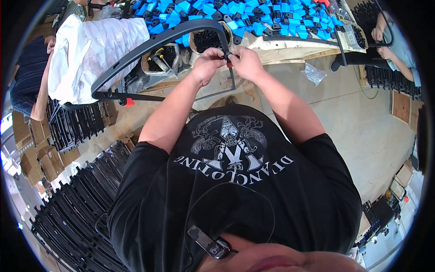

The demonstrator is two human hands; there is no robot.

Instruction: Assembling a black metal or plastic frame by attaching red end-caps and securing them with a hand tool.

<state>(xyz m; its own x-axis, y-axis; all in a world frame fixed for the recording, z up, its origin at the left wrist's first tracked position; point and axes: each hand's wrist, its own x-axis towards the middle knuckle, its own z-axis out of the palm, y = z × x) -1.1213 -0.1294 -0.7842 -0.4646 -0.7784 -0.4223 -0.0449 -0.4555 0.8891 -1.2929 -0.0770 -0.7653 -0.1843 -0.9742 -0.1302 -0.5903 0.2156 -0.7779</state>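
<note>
A long black frame (pixel 136 53), bent into a loop, extends from the white bag on the left to my hands at the bench edge. My left hand (pixel 208 65) is closed, with thumb and fingers pinched at the frame's right-hand bar. On the bar's other side, my right hand (pixel 246 63) grips the same spot with bent fingers. A small red piece (pixel 229 65) shows between the hands; my fingertips hide what else is there. Another red piece (pixel 129 103) sits near the frame's lower left corner.
Blue and black plastic parts (pixel 253 18) cover the bench. In front stand a bin of small black parts (pixel 199 44) and one with a yellow-handled tool (pixel 158 59). A white bag (pixel 95 54) lies left. Black bars (pixel 86 213) stand lower left. People work at both sides.
</note>
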